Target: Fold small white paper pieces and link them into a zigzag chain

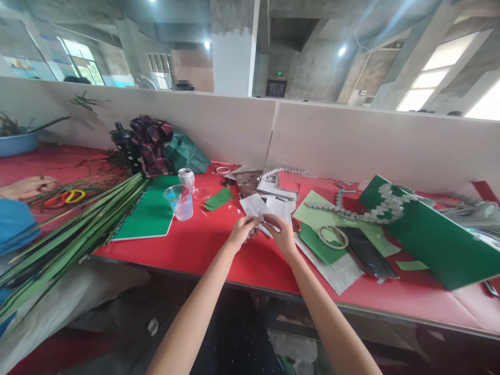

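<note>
Above the front of the red table (199, 250), my left hand (242, 229) pinches a small folded grey paper strip (260, 219). Part of the strip hangs below the fingers, largely covered by them. My right hand (279, 229) has its fingertips closed on the same piece from the other side. Just behind my hands lie loose printed paper sheets (253, 204). A zigzag folded paper chain (351, 212) runs across the right side, and a second paper chain (279, 171) lies at the back.
A plastic cup (182, 205), a can (186, 178) and a green board (144, 219) are on the left, with long green leaves (94, 224) and another person's hand (35, 186). On the right are a tape roll (326, 240), a phone (367, 252) and an upright green board (433, 239).
</note>
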Demonstrator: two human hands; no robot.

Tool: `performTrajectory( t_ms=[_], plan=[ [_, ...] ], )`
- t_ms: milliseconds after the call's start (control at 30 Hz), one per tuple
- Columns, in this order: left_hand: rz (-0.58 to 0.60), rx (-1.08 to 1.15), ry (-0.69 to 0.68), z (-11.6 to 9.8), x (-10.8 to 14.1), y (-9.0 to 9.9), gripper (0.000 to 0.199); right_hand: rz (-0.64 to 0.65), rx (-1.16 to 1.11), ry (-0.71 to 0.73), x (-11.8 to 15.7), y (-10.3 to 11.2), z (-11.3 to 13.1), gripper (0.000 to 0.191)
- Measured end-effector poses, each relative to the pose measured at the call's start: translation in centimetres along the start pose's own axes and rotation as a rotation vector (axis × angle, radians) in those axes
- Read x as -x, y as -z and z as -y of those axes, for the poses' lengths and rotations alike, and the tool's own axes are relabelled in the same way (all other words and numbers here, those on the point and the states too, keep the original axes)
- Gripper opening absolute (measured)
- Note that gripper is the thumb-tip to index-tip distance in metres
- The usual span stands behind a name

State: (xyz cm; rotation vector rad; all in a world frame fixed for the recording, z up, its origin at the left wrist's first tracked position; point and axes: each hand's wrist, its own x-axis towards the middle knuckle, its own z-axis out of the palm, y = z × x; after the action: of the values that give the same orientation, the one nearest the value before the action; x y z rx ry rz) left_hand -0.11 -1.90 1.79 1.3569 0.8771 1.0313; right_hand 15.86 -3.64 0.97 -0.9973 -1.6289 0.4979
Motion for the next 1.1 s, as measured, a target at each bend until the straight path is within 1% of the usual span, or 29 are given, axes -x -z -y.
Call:
performTrajectory(
  t_ms=[100, 300, 400, 467, 533, 600, 667, 767, 900, 1000, 1100],
  plan=[
    [0.026, 0.0, 0.004, -0.1, 0.1, -0.2, 0.039, -0.037, 0.061, 0.032, 0.1, 0.1, 0.1, 0.02],
    [0.064, -0.016, 0.015, -0.2, 0.4, -0.3, 0.042, -0.056, 0.154, 0.076, 0.2, 0.5, 0.6, 0.017],
    [0.085, -0.038, 0.033, -0.2, 0.5, -0.4, 0.044, -0.054, 0.171, 0.073, 0.4, 0.6, 0.7, 0.016],
    [0.078, -0.066, 0.023, -0.1, 0.4, -0.4, 0.043, -0.044, 0.14, 0.044, 0.3, 0.5, 0.6, 0.015],
    [0.056, -0.099, -0.023, 0.1, 0.3, -0.3, 0.04, -0.045, 0.049, -0.009, 0.2, 0.3, 0.5, 0.015],
    [0.031, -0.16, -0.111, 0.3, 0.1, -0.3, 0.037, -0.036, -0.088, -0.086, -0.1, 0.2, 0.3, 0.022],
    [0.015, -0.248, -0.209, 0.6, 0.0, -0.4, 0.034, 0.008, -0.187, -0.163, -0.3, 0.2, 0.2, 0.028],
    [0.0, -0.391, -0.289, 0.7, 0.0, -0.5, 0.031, 0.053, -0.18, -0.226, -0.5, 0.1, -0.2, 0.028],
    [-0.034, -0.53, -0.295, 0.9, -0.3, -0.8, 0.029, 0.037, -0.144, -0.257, -0.5, -0.2, -0.5, 0.028],
    [-0.066, -0.562, -0.278, 0.9, -0.4, -0.7, 0.026, 0.019, -0.149, -0.272, -0.4, -0.5, -0.4, 0.028],
    [-0.026, -0.545, -0.259, 0.9, -0.3, -0.6, 0.026, 0.085, -0.186, -0.26, -0.4, -0.3, -0.3, 0.028]
  ],
)
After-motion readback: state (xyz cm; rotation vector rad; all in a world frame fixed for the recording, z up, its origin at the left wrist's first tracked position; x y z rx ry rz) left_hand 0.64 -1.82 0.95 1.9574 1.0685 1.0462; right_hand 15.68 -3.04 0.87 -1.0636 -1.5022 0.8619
